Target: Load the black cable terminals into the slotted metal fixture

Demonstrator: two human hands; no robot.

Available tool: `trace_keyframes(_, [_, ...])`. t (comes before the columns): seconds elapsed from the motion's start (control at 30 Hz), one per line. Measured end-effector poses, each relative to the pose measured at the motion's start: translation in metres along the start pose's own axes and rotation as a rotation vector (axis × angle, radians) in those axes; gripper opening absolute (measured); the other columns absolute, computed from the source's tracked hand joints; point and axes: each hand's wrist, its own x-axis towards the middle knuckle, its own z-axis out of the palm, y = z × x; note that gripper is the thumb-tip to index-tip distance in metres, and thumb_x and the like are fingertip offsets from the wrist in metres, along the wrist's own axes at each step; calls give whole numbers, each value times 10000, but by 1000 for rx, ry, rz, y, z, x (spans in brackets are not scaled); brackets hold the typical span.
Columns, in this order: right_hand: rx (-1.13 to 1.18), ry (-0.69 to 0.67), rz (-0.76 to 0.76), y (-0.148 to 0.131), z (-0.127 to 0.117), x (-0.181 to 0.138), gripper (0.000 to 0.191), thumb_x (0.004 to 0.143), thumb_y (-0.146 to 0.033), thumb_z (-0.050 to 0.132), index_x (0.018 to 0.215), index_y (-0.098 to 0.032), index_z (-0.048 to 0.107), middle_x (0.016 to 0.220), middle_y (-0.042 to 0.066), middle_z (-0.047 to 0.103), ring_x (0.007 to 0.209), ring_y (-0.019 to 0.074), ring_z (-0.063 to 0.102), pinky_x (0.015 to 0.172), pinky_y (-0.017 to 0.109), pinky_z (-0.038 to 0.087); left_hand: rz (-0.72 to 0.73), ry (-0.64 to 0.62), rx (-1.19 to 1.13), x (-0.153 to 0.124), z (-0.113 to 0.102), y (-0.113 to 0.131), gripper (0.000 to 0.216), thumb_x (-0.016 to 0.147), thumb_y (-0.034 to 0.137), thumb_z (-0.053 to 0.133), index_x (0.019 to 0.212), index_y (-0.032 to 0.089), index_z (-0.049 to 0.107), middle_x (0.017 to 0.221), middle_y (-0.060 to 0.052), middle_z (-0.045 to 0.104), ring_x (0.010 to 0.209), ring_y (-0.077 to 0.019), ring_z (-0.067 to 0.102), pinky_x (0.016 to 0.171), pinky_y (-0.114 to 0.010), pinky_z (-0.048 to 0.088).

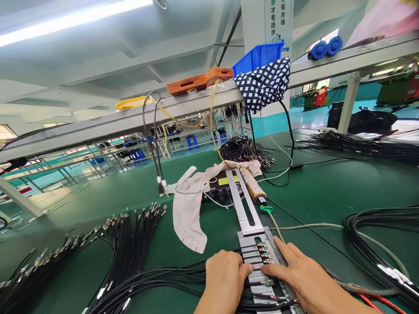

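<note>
thin black wires (183, 279) lie across the slotted metal jig (258, 257) near centre, left hand (225, 279) clenched on them, right hand (304, 274) flat, fingers released; seating each squarely seems wise.

Left hand (224, 279), right hand (303, 274): bare, no sleeves visible.

A green-topped workbench (327, 192) under a grey overhead shelf (131, 120), white ceiling with a bright strip light (75, 19).
</note>
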Motion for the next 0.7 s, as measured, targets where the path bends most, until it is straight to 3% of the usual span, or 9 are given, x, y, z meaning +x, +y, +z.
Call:
trace_keyframes(0.1, [55,39,5,2,2,-1,398,821,-123,501,1055,-373,705,1277,111,544,908,264,570,758,402,495,-49,22,-35,-3,1,-1,285,870,407,533,781,208,717,858,-82,726,874,-277,662,691,-333,416])
trace_keyframes(0.2, [160,73,2,4,-3,-3,433,841,-130,460,1137,-364,673,1308,103,541,963,269,582,816,419,496,-92,31,-58,-8,-4,-1,264,877,384,537,804,188,699,881,-81,707,904,-277,637,730,-346,426])
trace_keyframes(0.33, [292,92,48,6,-13,-4,455,905,-149,330,1241,-276,609,1310,115,560,1084,257,574,922,412,471,6,86,-102,-13,-11,-7,137,869,208,532,854,176,664,938,-56,661,951,-227,586,783,-310,415])
trace_keyframes(0.5, [362,155,45,6,-16,-1,390,937,-197,300,1049,-226,673,1144,97,644,1074,228,593,923,360,475,173,-105,-215,-10,-5,-19,198,750,103,573,846,212,708,932,-32,656,937,-180,572,886,-292,384])
trace_keyframes(0.7, [412,201,73,8,-12,1,325,917,-198,363,987,-251,675,1103,74,651,1038,225,608,899,345,481,203,-105,-156,-3,3,-19,229,729,101,559,851,189,732,973,-78,636,956,-223,558,845,-310,397])
